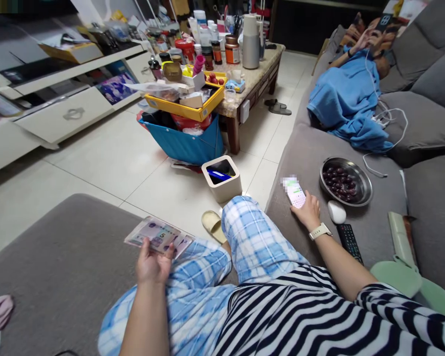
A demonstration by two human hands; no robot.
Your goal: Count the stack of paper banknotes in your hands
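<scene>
A few banknotes [159,235], fanned a little and marked with a 5, rest in my left hand [153,264]; the thumb lies on top and other fingers are underneath. My right hand [308,211], with a pale watch [320,231] on its wrist, grips the lower end of a smartphone [295,193] over the grey sofa. The lit screen shows a chat and a keyboard, partly blurred. Just right of that hand are a white computer mouse [336,212], a black remote control [350,243] and a steel bowl [367,197] of dark red fruit.
A beige bin [222,190] stands on the tiles by a slipper [212,225]. Behind it are a blue basket [185,141] and a cluttered coffee table [241,94]. Another person lies on the sofa under a blue blanket [344,106], holding a phone. A white cable [402,133] trails nearby.
</scene>
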